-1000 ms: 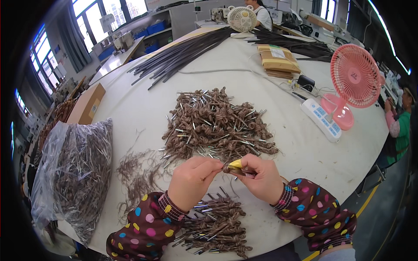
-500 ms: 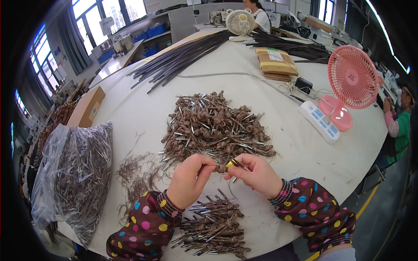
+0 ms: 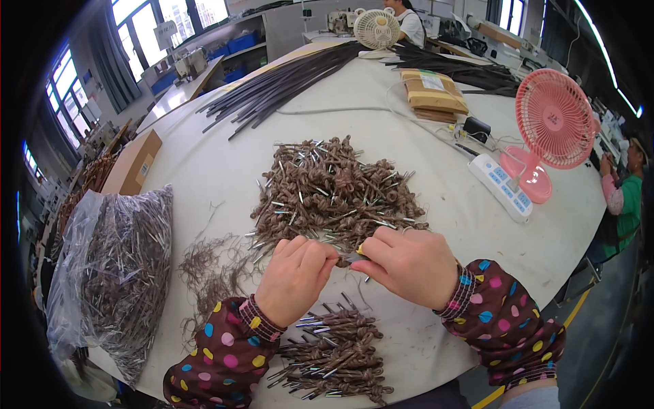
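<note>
My left hand (image 3: 294, 276) is closed, thumb against fingers, on a brown knotted cord (image 3: 343, 262) of which only a short piece shows. My right hand (image 3: 409, 266) is closed round small yellow thread snips (image 3: 360, 251); a grey blade meets the cord between the two hands. The palm hides most of the snips. Just beyond the hands rises a heap of brown knotted cords with shiny metal tips (image 3: 334, 191). Nearer my body, between my forearms, lies a smaller stack of similar cords (image 3: 340, 354), their tips mostly pointing left.
Loose thread scraps (image 3: 211, 273) lie left of the heap. A clear plastic bag (image 3: 122, 286) full of tipped cords and a cardboard box (image 3: 134, 163) stand at the left. To the right are a power strip (image 3: 501, 187) and a pink fan (image 3: 554, 119). Dark strips (image 3: 286, 85) lie farther back.
My right hand has turned knuckles-up over the snips, whose blade now lies at the cord. My left hand has rolled slightly and still grips the cord.
</note>
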Available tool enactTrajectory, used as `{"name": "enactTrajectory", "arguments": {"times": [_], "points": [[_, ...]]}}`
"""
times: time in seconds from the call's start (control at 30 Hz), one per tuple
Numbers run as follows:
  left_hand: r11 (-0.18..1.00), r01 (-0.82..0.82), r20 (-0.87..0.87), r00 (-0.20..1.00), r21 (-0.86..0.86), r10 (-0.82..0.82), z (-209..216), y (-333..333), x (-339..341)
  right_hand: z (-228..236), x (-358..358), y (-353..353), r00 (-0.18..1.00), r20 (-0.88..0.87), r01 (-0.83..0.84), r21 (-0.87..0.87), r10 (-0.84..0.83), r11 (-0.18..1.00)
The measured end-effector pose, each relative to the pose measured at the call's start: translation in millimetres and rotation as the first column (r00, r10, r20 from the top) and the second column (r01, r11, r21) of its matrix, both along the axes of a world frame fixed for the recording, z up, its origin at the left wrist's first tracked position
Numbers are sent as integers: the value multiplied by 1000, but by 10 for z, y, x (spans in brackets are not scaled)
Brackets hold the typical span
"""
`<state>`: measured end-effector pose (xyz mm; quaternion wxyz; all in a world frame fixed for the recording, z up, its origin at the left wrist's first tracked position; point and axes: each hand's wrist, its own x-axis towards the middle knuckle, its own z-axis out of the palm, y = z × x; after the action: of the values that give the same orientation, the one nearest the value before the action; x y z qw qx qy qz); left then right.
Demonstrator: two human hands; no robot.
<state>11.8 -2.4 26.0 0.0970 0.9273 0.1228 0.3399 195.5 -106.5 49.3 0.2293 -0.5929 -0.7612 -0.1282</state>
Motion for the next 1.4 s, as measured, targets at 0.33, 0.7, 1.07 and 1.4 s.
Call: {"name": "enactTrajectory", "arguments": {"times": [0.33,0.7,1.07,1.4], "points": [[997,5,-15,1000,79,-4,-18,-9,10,16,-44,-4,994,110,-18,18,16,1000],[995,-23,29,999,95,20,-69,-23,23,-82,-50,6,982,189,-46,125,22,991],[985,85,-39,996,151,-80,-91,-11,29,-307,108,82,-4,-850,-479,-461,-527,747],[996,52,-129,991,68,-43,103,-62,20,-579,123,127,196,-973,-257,-174,-125,951]]}}
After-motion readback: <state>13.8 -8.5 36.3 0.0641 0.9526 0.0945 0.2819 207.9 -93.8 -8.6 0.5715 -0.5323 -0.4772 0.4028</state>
